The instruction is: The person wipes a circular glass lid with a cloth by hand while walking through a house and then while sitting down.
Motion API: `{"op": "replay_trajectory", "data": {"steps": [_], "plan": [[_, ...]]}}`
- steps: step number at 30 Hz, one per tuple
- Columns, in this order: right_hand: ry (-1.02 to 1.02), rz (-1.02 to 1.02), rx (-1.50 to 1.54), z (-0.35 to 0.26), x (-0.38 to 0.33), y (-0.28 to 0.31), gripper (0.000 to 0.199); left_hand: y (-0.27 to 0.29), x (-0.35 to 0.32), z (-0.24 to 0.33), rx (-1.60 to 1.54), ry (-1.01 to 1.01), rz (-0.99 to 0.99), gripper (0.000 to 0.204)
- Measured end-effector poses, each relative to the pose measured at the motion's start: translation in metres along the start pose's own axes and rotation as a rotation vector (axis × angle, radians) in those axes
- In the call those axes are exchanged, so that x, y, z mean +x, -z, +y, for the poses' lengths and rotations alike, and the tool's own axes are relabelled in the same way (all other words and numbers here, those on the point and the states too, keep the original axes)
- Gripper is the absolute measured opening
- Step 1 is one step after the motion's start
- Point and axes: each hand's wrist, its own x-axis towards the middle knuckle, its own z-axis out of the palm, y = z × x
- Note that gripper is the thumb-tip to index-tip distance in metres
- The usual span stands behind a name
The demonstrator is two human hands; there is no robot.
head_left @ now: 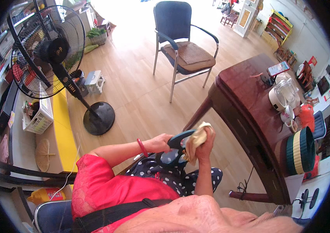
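A: What's in hand?
B: Dark blue-and-teal object (176, 149), lower centre of frame, over the lap. Looks like a handled item, exact kind unclear. Cream cloth (199, 136) pressed against its right end.
A: Hands?
B: Left hand (160, 143) curled closed around the object's left side, red bangle (141, 147) on that wrist. Right hand (205, 145) bunched around the cloth, fingers closed on it, cloth touching the object.
A: Surroundings?
B: Dark wood table (242, 105) right of centre, just beside the hands; white kettle (283, 93) and cups on it. Blue chair with armrests (180, 42) top centre. Black pedestal fan (48, 58) upper left, white basket (38, 118) below it. Wood floor (134, 89) between.
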Motion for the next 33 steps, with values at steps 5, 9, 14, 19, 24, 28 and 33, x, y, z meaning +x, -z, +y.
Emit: {"op": "replay_trajectory", "data": {"steps": [5,9,14,19,24,28,33], "plan": [[0.569,-0.321,-0.155,-0.059,0.031,-0.014,0.049,0.003,0.005,-0.025,-0.148,-0.069,0.072,0.046],[0.379,-0.166,-0.061,-0.016,0.026,-0.019,0.049,0.012,-0.009,-0.012,-0.040,0.040,0.022,0.053],[-0.389,0.137,0.485,0.057,-0.035,-0.030,0.042,0.013,-0.004,-0.015,-0.127,0.064,-0.012,0.067],[-0.512,0.130,0.338,0.114,-0.140,-0.042,0.043,0.010,0.002,-0.011,-0.247,0.007,-0.025,0.065],[-0.549,0.163,0.307,0.076,-0.088,-0.012,0.049,0.018,-0.007,-0.006,-0.399,-0.034,-0.045,0.062],[-0.385,0.066,0.348,0.036,-0.025,0.007,0.054,0.028,-0.004,-0.016,-0.518,0.070,-0.105,0.049],[-0.262,-0.064,0.038,0.036,-0.007,-0.001,0.056,0.034,-0.003,-0.020,-0.746,0.100,-0.061,0.053]]}}
